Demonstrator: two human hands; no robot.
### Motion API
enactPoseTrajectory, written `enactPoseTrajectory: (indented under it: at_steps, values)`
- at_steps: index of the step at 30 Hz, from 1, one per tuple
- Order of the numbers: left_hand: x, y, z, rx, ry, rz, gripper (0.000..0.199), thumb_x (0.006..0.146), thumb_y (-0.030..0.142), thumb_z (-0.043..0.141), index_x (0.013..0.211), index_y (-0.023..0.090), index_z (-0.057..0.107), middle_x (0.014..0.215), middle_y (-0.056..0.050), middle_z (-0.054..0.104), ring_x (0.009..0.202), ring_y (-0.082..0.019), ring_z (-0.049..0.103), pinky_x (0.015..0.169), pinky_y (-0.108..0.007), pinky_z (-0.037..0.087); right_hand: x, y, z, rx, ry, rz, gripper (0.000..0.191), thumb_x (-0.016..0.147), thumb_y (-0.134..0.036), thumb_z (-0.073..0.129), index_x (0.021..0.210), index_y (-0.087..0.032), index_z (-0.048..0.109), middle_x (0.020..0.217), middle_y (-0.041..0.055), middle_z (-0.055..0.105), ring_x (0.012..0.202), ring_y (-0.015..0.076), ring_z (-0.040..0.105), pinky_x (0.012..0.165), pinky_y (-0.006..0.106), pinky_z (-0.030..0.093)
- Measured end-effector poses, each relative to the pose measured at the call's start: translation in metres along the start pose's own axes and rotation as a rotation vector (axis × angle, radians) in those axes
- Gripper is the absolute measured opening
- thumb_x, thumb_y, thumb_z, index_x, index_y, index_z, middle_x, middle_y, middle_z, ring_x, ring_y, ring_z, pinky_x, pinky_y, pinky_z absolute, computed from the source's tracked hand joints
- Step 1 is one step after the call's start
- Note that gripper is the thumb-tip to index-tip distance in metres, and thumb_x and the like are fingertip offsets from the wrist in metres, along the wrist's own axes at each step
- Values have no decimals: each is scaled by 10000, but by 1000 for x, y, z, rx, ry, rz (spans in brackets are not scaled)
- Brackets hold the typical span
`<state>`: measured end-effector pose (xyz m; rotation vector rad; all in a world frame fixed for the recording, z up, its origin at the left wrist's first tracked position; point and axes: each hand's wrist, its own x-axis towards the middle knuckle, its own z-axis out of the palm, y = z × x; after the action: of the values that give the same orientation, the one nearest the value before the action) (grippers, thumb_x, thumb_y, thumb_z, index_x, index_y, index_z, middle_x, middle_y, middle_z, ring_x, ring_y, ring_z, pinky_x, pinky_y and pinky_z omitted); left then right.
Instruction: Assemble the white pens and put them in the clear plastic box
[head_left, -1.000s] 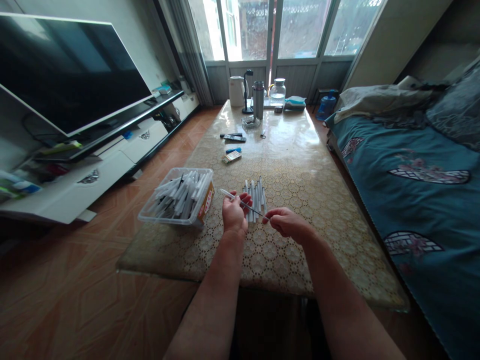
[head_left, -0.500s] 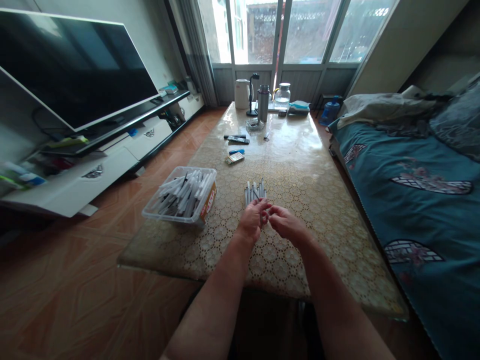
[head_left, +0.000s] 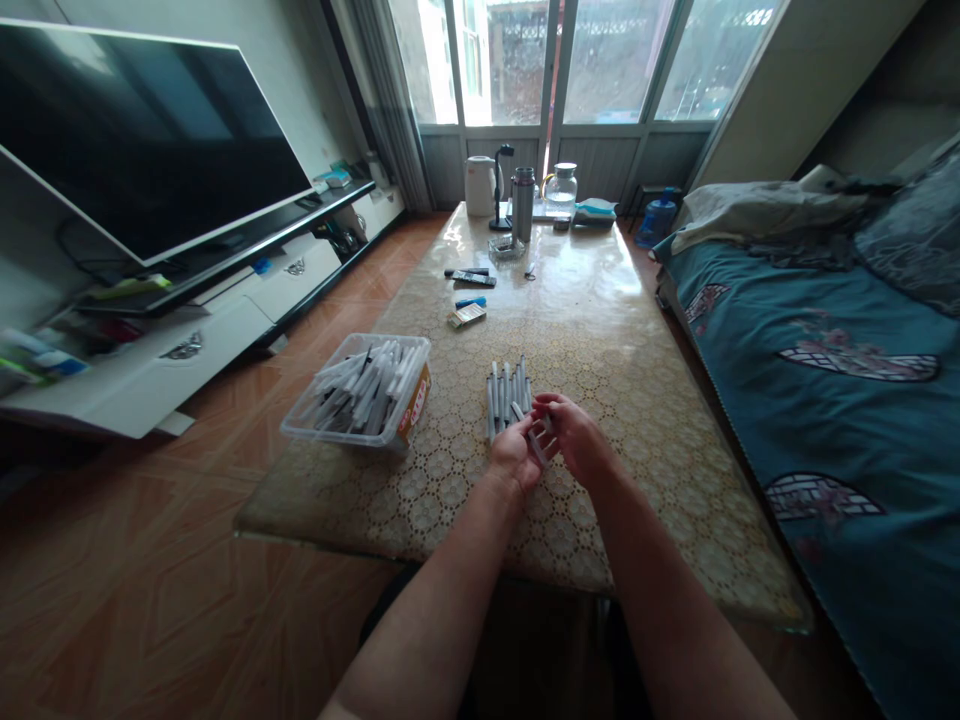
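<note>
My left hand [head_left: 517, 455] is turned palm up near the front of the table, its fingers curled around a slim pale pen [head_left: 538, 447] that slants across it. Beside it, on the right, my right hand [head_left: 581, 438] meets the left fingertips, its own fingers bent and pinched at the same pen. Small details between the fingers are hard to make out. Just beyond the left hand lies a row of several grey-white pens [head_left: 506, 388], side by side and pointing away from me. To the left, a clear plastic box [head_left: 300, 428] holds a heap of similar pens [head_left: 371, 385].
The patterned table [head_left: 637, 500] carries a cigarette pack [head_left: 466, 316], a blue lighter [head_left: 471, 302] and remote controls [head_left: 474, 280]. Farther back are a glass ashtray [head_left: 506, 247], a thermos [head_left: 523, 205], a kettle [head_left: 481, 187] and a glass jug [head_left: 561, 188]. A bed [head_left: 810, 400] borders the right side.
My left hand has turned more palm up and come slightly nearer. The pen has swung to slant down across it, and my right hand has lifted its fingers toward the pen's upper part.
</note>
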<state>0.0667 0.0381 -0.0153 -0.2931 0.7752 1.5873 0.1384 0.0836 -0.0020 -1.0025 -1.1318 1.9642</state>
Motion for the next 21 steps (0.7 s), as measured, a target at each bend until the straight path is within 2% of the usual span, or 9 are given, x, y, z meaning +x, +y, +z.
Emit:
enactPoseTrajectory:
  at_steps: [4,7,10,13,15,17,21]
  values:
    - [6,-4,0,-96,58,90,180,875,138,441,775,148,590,730,-51,630,637,-118,614,651,-247,504,-3,-3,4,36,-7,-8,280,728,-397,548,886,-182,633,976,89,656,956,210,607,773,302,480]
    - [5,-2,1,-117,112,120,204,891,140,399,767,146,562,735,-63,629,654,-129,632,657,-265,517,1,-6,-6,-39,0,-85,303,773,-433,532,920,-190,638,1017,80,650,950,200,602,778,306,472]
    - [0,1,0,-61,196,144,163,890,144,401,795,147,533,707,-53,612,589,-114,613,554,-221,480,11,1,-21,-359,102,-190,229,800,-357,518,917,-193,627,920,58,648,838,183,590,717,301,452]
    - [-13,4,-1,17,168,169,106,879,163,430,818,151,516,619,-9,552,454,-74,505,416,-164,344,20,16,-27,-803,147,-256,138,795,-241,509,840,-173,620,819,69,635,783,193,567,725,313,427]
    - [-25,7,-2,51,102,153,86,870,196,454,816,155,507,595,9,520,426,-65,459,387,-156,288,21,26,-22,-1078,153,-267,136,801,-230,516,833,-157,627,857,101,634,832,211,563,760,321,409]
    - [-39,10,-3,84,46,140,68,838,223,507,824,157,505,625,9,526,448,-65,468,387,-155,283,18,32,-13,-1285,172,-264,192,820,-276,529,914,-145,634,949,129,628,888,231,560,773,324,397]
    - [-68,26,-2,244,-35,220,205,716,183,635,871,168,501,698,13,546,490,-49,462,402,-136,271,10,35,2,-1483,184,-257,313,834,-335,538,1078,-150,603,1068,145,603,972,260,557,791,326,391]
